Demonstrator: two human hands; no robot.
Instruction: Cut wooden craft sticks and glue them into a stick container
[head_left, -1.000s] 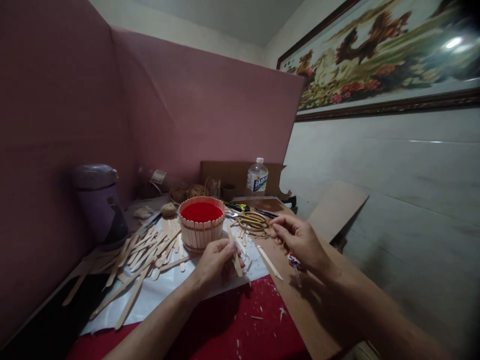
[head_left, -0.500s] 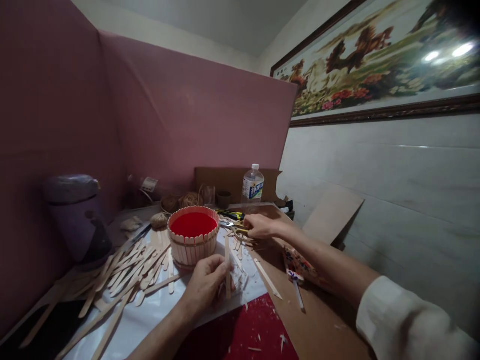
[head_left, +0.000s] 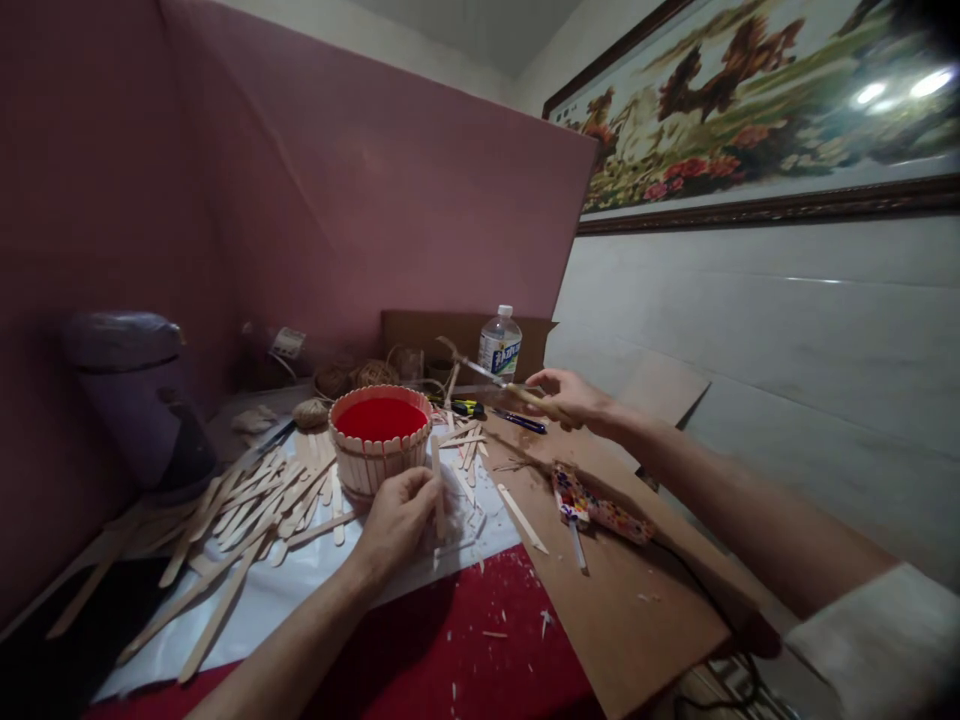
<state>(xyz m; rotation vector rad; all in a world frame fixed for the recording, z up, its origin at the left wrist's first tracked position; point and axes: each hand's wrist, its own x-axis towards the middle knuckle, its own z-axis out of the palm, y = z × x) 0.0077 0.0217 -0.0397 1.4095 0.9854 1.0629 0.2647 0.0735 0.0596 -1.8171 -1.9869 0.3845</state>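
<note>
My left hand [head_left: 401, 515] is closed, pinching an upright wooden craft stick [head_left: 438, 487] between thumb and fingers. Right beside it stands a round pot covered with craft sticks [head_left: 381, 462], with a bright red inside and a cord around it. My right hand [head_left: 568, 396] is raised over the cardboard and grips a pair of scissors [head_left: 517, 391] by the handles, blades pointing left. By the blade tips is a brown strip or bit of twine [head_left: 448, 345]; whether it touches them I cannot tell.
Loose craft sticks [head_left: 255, 520] are heaped on the left. A patterned glue gun [head_left: 592, 508] with its cord lies on the cardboard [head_left: 600, 620]. A blue pen [head_left: 519, 421], a yellow-black cutter [head_left: 469, 408], a plastic bottle [head_left: 500, 342] and twine balls [head_left: 375, 373] sit farther back.
My right hand has lifted the scissors off the table, up and to the right, uncovering the pen. My left hand still holds the stick beside the pot. The view has shifted slightly.
</note>
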